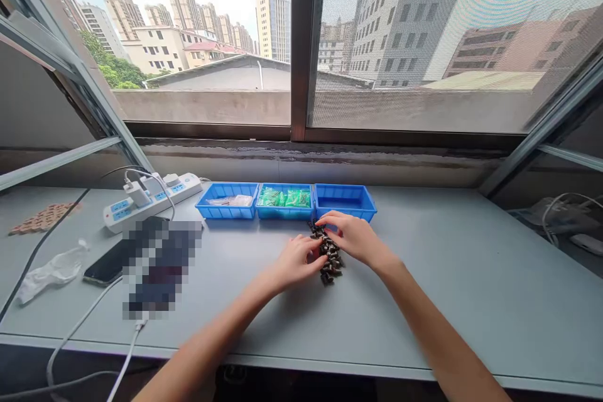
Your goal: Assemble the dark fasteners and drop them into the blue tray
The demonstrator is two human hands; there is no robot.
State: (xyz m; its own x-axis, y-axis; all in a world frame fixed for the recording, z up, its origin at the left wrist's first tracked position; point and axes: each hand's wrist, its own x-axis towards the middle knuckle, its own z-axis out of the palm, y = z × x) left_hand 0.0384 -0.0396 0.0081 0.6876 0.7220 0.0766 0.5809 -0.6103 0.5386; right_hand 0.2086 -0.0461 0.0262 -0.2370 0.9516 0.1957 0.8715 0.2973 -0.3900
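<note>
A heap of small dark metal parts, looking like short screws or fittings, lies on the grey table in front of the blue bins. My left hand rests at the heap's left side, thumb and fingers apart around its edge. From the right, my right hand reaches over the heap's far end, fingers bent and spread from the thumb. Both hands' fingertips touch or nearly touch the parts. No part shows clearly gripped in either hand, and the fingers partly hide the heap.
Behind the heap stand three joined blue bins: a left bin with clear packets, a middle bin with green packets, and a right bin. Leftward lie a power strip, a phone, cables, crumpled plastic and a beaded mat.
</note>
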